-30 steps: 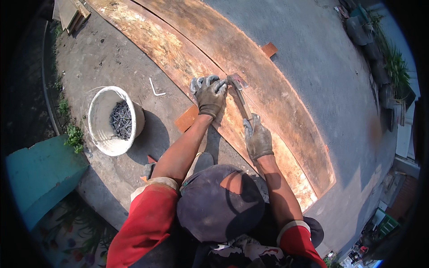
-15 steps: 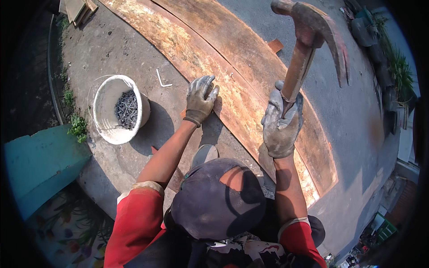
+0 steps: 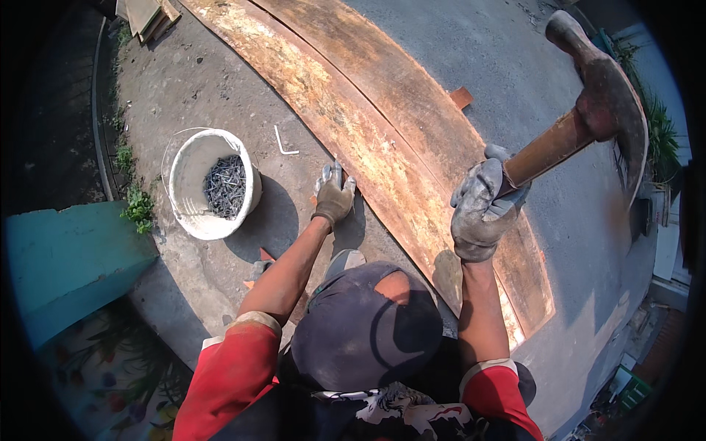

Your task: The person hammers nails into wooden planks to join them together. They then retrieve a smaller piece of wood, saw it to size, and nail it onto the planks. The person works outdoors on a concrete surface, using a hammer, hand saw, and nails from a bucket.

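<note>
My right hand [image 3: 482, 212], in a worn grey work glove, is closed round the wooden handle of a claw hammer [image 3: 551, 151]. The hammer is raised above the boards, its rusty head to the upper right. Two long rusty-brown boards [image 3: 368, 125] lie side by side on the ground. My gloved left hand [image 3: 335, 195] is low beside the near board's left edge, its fingers apart and partly bent. A small orange-brown end [image 3: 313, 199] pokes out next to it. Whatever lies under the palm is hidden.
A white bucket [image 3: 250, 165] with several grey nails [image 3: 225, 188] inside stands left of my left hand. A bent white rod [image 3: 284, 142] lies on the concrete. Wood offcuts [image 3: 152, 16] are stacked at far left, and a teal panel [image 3: 81, 257] stands at the left.
My left hand has come off the near board's surface, down past its edge. My right hand has tilted the hammer over to the right. The whole view has shifted slightly.
</note>
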Motion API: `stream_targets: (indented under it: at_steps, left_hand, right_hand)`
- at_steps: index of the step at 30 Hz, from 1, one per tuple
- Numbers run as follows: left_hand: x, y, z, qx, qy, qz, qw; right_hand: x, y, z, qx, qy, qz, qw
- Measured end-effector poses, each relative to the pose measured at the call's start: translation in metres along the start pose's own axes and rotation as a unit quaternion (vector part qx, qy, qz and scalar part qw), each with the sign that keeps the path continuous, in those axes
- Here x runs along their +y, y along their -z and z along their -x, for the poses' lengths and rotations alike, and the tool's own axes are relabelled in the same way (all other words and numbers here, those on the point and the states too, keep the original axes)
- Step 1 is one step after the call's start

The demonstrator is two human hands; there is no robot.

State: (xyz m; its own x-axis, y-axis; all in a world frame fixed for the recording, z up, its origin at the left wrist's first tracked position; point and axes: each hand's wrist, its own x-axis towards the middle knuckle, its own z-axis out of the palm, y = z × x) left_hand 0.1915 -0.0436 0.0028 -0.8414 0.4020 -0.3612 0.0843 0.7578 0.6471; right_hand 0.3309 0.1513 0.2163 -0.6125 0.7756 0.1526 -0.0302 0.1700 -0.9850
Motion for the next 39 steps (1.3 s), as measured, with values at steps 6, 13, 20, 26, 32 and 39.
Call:
stream_targets:
  at_steps: [6,13,20,26,32,39]
  left_hand:
    - [0.014,-0.025,-0.001,-0.009,-0.017,-0.009,1.000]
    - [-0.001,-0.006,0.001,0.008,-0.025,-0.012,1.000]
    - [0.062,0.125,0.070,0.106,-0.262,0.125,0.951]
    - [-0.093,0.260,0.019,0.146,-0.035,-0.172,0.974]
    - [-0.093,0.234,0.002,0.007,-0.045,-0.404,0.914]
    - [-0.103,0.244,0.019,0.057,-0.078,-0.327,0.940]
  right_hand:
    - [0.113,0.040,0.045,-0.130,-0.178,0.444,0.868]
    - [0.029,-0.007,0.033,-0.040,-0.007,0.264,0.964]
    - [0.115,0.045,0.075,-0.169,-0.086,0.447,0.874]
    - [0.111,0.034,0.090,-0.101,-0.155,0.316,0.931]
    - [0.101,0.055,0.079,-0.033,-0.140,0.339,0.930]
    - [0.093,0.059,0.077,0.007,-0.186,0.267,0.945]
